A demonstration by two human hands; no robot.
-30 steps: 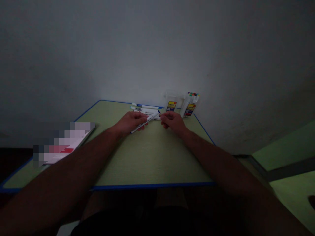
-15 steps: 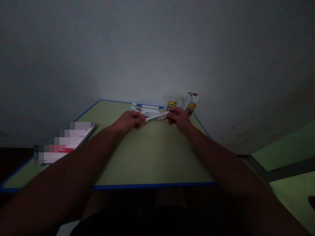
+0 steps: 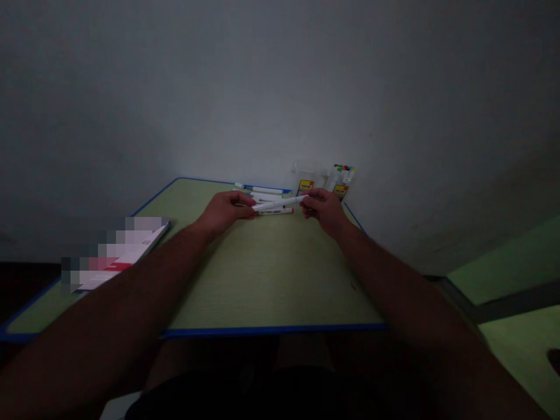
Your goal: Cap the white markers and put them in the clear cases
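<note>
Slim white marker pens being strewn behind the hands, near the wall. Clear plastic case with yellow label and clear case of colour-capped markers being partly covered by right hand. Long white pen being held above the green tabletop, its ends being pinched narrowly by left hand and right.

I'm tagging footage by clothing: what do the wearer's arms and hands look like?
The left hand and right hand wear no gloves. The left forearm and right forearm show no sleeve, watch or band. It is too dim to tell about rings.
</note>
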